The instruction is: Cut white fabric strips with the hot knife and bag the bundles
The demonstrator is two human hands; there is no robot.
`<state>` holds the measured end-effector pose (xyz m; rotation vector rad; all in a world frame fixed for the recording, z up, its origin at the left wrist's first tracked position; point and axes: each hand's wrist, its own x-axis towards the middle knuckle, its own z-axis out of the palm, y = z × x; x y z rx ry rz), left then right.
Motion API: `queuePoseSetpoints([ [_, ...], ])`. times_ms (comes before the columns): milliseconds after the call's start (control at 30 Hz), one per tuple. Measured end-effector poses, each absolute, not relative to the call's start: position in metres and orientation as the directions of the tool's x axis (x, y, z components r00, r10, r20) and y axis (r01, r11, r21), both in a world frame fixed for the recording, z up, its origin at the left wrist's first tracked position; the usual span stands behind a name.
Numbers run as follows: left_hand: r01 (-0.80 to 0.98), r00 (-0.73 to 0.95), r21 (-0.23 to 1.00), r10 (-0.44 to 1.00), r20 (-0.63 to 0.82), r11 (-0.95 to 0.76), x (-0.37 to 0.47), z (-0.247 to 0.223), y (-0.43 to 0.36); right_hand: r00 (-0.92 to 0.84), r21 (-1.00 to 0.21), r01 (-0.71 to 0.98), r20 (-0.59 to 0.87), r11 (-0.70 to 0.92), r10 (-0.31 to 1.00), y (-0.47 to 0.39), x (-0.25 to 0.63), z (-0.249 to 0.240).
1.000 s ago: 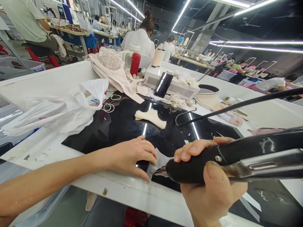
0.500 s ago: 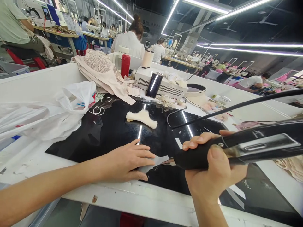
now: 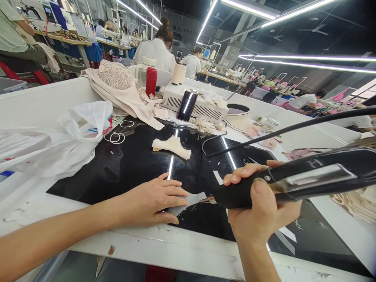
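Observation:
My right hand (image 3: 261,211) is wrapped round a black corded hot knife (image 3: 311,178), thumb on its long metal lever. Its narrow metal tip (image 3: 208,199) points left and meets the edge of a pale, see-through sheet piece (image 3: 194,199) on the black mat (image 3: 132,172). Flat on that piece lies my left hand (image 3: 155,199), fingers spread, covering much of it. Beyond the hands a cream foam piece (image 3: 172,147) rests on the mat. Thin pale strips (image 3: 286,234) lie to the right, partly behind my right wrist.
A white plastic bag (image 3: 82,133) slumps at left. Beige lace garments (image 3: 123,90), a red bottle (image 3: 151,81), a phone (image 3: 187,105) and a white vented box (image 3: 202,105) stand along the back. The tool's black cable (image 3: 293,131) loops across the right. Co-workers sit beyond the low partition.
The whole view has shifted slightly, so things sit a little further left. Both hands hold nearly the same pose, with the tip still at the pale piece's edge.

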<state>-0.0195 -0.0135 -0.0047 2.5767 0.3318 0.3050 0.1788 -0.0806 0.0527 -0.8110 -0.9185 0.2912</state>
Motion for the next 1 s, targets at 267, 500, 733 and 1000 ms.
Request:
queuePoseSetpoints([
  [267,0.164,0.939,0.532,0.297,0.174,-0.831,-0.02,-0.005,-0.014,0.666,-0.747,0.108,0.544,0.656,0.51,-0.078,0.19,0.055],
  [500,0.189,0.946,0.524,0.297,0.128,-0.83,-0.02,-0.004,-0.014,0.641,-0.729,0.151,0.587,0.668,0.495,-0.075,0.19,0.051],
  [733,0.197,0.936,0.511,0.315,0.155,-0.837,-0.02,-0.004,-0.013,0.669,-0.735,0.136,0.563,0.664,0.485,-0.075,0.19,0.051],
  [1000,0.392,0.803,0.491,0.55,0.23,-0.778,-0.019,-0.021,-0.004,0.613,-0.71,0.327,0.661,0.624,0.432,-0.073,0.2,0.053],
])
